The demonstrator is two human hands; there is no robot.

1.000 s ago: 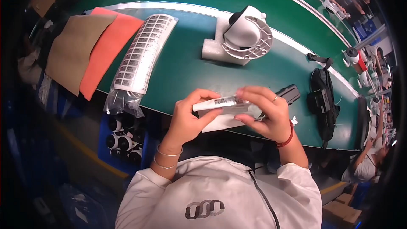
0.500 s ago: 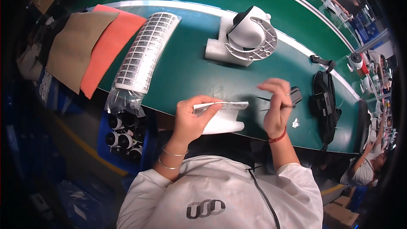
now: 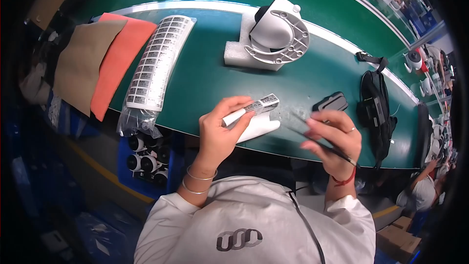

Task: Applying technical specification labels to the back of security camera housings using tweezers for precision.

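Note:
My left hand (image 3: 219, 131) pinches a curled label sheet (image 3: 264, 102) between thumb and fingers, its printed labels facing up. A loose white part of the paper (image 3: 259, 126) hangs below it over the table's near edge. In my right hand (image 3: 339, 143), to the right of the sheet and apart from it, is a pair of dark tweezers (image 3: 338, 152). Their points are blurred and face the sheet. Beyond my hands, a white camera housing with a ribbed ring bracket (image 3: 298, 44) rests on a white foam block (image 3: 234, 55).
Left on the green table (image 3: 205, 88) lie a large label sheet in a plastic bag (image 3: 159, 63), an orange sheet (image 3: 119, 63) and a brown sheet (image 3: 83, 63). A black case (image 3: 330, 102) and black bag (image 3: 376, 112) lie right. A blue crate (image 3: 124, 166) stands below. People work at far right.
My right hand has moved right and nearer me, turning the tweezers. The label sheet in my left hand has tilted up, showing more of its printed side. The view has shifted slightly.

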